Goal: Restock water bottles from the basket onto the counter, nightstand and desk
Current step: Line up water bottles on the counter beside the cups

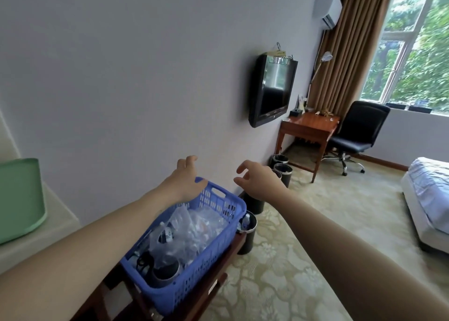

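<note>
blue slotted plastic basket, long axis running away | left hand, right hand over its far rim, loosely curled, empty

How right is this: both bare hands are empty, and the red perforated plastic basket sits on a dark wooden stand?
Wrong in one respect: the head view shows the perforated plastic basket is blue, not red. The left hand and right hand are empty, and it sits on the dark wooden stand.
</note>
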